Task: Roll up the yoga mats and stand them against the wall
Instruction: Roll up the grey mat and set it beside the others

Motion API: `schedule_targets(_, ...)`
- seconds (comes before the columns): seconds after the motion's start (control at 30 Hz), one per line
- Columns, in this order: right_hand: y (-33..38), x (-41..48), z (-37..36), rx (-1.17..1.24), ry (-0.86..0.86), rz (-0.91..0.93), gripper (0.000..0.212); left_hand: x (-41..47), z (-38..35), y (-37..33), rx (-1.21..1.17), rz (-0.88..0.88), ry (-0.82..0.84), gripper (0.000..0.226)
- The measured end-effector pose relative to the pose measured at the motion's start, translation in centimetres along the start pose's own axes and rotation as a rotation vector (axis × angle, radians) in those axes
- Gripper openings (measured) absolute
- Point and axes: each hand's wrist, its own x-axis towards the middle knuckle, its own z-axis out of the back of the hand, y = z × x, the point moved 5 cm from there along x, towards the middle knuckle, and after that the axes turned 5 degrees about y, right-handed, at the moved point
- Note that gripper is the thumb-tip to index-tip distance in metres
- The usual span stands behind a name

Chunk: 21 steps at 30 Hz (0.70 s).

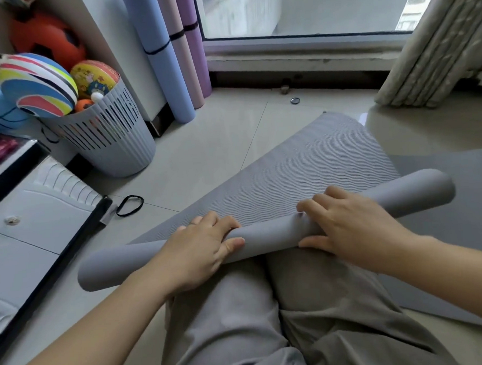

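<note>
Pale floor tiles (204, 145) by the window carry the gray yoga mat (303, 162), part-rolled across your knees, as your left hand (201, 251) and right hand (348, 224) curl over the roll, fingers pressing it, with three rolled mats (172, 60) upright against the wall.

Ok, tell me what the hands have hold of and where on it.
Both hands grip the rolled part of the grey yoga mat: the left hand left of its middle, the right hand right of its middle, fingers over the top, thumbs on the near side.
</note>
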Motion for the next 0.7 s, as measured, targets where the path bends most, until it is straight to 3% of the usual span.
schedule_targets(0.13,-1.6,1.6,-1.0,0.178,0.071,0.028,0.063,0.4,0.2,0.6,-0.014,0.008,-0.131,0.075)
schedule_targets(0.2,-2.2,2.5,-1.2,0.311,0.193,-0.036,0.068,0.0,0.8,-0.1,0.020,-0.030,-0.290,0.059)
schedule_targets(0.3,-3.1,3.6,-1.9,0.389,0.373,-0.140,0.056,-1.3,0.6,-1.4,0.166,-0.042,-0.515,0.040)
schedule_targets(0.43,-3.7,4.9,-2.0,0.543,0.523,-0.138,0.027,-1.4,-0.7,-1.7,0.301,-0.044,-0.460,0.036)
schedule_targets(0.5,-3.9,5.5,-1.9,0.573,0.545,-0.135,0.025,-0.7,0.1,-1.3,0.264,-0.074,-0.421,0.029)
schedule_targets(0.57,-4.2,5.3,-1.9,0.578,0.473,-0.168,0.036,0.3,0.6,-0.7,0.245,-0.083,-0.297,0.029)
schedule_targets(0.63,-3.5,4.5,-1.3,0.514,0.213,-0.148,0.042,1.0,1.2,-0.1,0.184,-0.101,-0.198,0.029)
schedule_targets(0.7,-1.9,2.7,-0.8,0.365,-0.021,-0.015,0.039,1.6,1.9,-0.1,0.114,-0.129,-0.149,0.030)
